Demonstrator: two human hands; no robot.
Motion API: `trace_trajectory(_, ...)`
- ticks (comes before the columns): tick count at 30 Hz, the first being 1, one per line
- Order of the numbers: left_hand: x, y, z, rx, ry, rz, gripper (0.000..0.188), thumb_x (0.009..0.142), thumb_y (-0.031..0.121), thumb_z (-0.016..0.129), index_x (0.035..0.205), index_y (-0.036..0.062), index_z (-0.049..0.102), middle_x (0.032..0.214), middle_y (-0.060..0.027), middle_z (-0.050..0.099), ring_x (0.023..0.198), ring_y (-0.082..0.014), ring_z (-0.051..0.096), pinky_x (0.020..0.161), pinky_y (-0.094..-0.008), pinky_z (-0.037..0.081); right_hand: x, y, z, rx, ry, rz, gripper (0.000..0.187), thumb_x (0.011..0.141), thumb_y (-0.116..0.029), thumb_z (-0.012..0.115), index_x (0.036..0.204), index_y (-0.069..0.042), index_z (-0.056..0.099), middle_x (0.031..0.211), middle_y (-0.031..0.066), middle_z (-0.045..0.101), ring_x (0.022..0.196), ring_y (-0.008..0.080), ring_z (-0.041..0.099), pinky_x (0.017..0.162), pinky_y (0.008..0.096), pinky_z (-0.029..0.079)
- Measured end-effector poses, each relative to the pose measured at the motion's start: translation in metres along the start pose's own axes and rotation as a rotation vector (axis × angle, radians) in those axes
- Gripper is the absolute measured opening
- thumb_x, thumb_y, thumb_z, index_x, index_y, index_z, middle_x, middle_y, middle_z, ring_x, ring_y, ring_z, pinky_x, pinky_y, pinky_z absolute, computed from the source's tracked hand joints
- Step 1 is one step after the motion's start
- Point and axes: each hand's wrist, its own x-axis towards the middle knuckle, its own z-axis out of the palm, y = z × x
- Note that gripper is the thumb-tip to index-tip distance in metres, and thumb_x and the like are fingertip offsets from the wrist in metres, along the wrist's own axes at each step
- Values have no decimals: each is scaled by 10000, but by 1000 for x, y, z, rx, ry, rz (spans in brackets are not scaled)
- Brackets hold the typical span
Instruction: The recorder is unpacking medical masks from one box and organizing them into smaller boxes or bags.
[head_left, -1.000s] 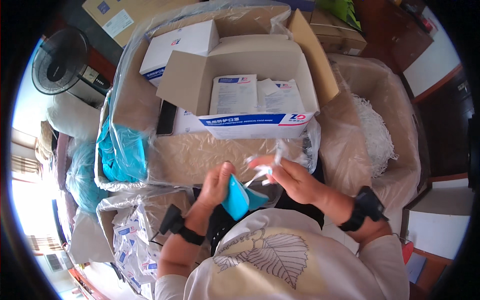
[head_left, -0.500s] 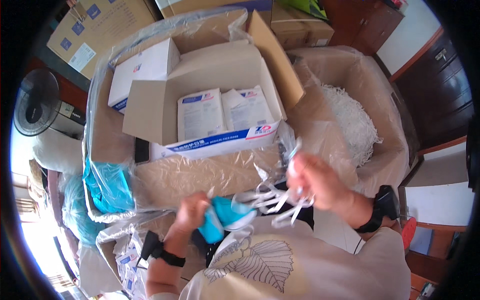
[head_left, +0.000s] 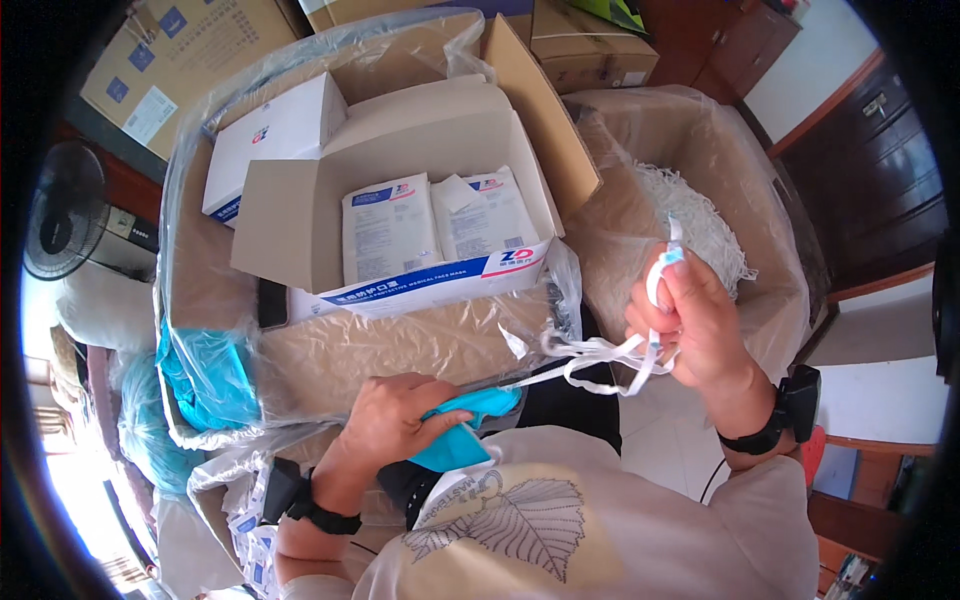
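My left hand grips a turquoise folded face mask in front of my shirt, with the thumb laid over it. Out to the right, my right hand is closed on a bunch of white elastic straps. Their loops hang toward the mask, and one strap stretches across to it. A small light-blue bit sticks up at the right thumb and fingertip. Beyond my hands stands an open white carton with flat white packets inside.
The carton sits on a large plastic-lined box, beside a closed white box. At right, another lined box holds a heap of white straps. Turquoise masks fill a bag at left. A fan stands far left.
My right hand has moved up and to the right with the straps, drawing one out taut from the mask. My left hand has shifted slightly right, its thumb now over the mask.
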Motion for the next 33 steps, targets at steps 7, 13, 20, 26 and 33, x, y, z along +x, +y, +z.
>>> trace_trajectory(7, -80, -70, -20, -602, 704, -479, 186, 910, 215, 470, 940, 59, 566, 750, 27, 528, 651, -49, 466, 564, -195, 375, -9, -77, -104, -367, 969, -492, 302, 932, -356, 407, 722, -139, 419, 590, -27, 345, 514, 39, 305, 469, 200, 275)
trace_trajectory(13, -53, -67, -1, -768, 1223, -596, 418, 947, 381, 325, 1154, 50, 476, 876, -29, 544, 767, -117, 531, 673, -233, 440, 39, -103, -222, -1236, 780, -433, 228, 864, -259, 510, 852, -34, 538, 812, 56, 532, 746, 166, 496, 683, 290, 407)
trace_trajectory(20, -38, -44, 0, -1467, 1105, -550, 547, 890, 531, 326, 1162, 79, 472, 931, -106, 590, 815, -236, 598, 726, -380, 511, 68, -46, -151, -1210, 637, -280, 310, 913, -278, 461, 1008, -14, 594, 874, 52, 621, 775, 114, 554, 702, 238, 425)
trace_trajectory(26, -80, -55, 4, -2036, 906, -266, 617, 843, 606, 363, 1077, 57, 520, 970, -106, 594, 831, -235, 593, 709, -342, 507, 50, 64, 41, -679, -471, 89, 252, 867, -178, 551, 1067, -24, 552, 950, 49, 608, 810, 121, 577, 738, 260, 460)
trace_trajectory(33, -210, -111, -70, -1207, 1773, -88, 644, 894, 521, 331, 1270, -1, 340, 1188, -159, 486, 1018, -294, 537, 844, -414, 467, 45, 129, 96, -1010, -815, 256, 277, 825, -212, 590, 1051, -52, 574, 906, 138, 627, 795, 249, 621, 682, 302, 477)
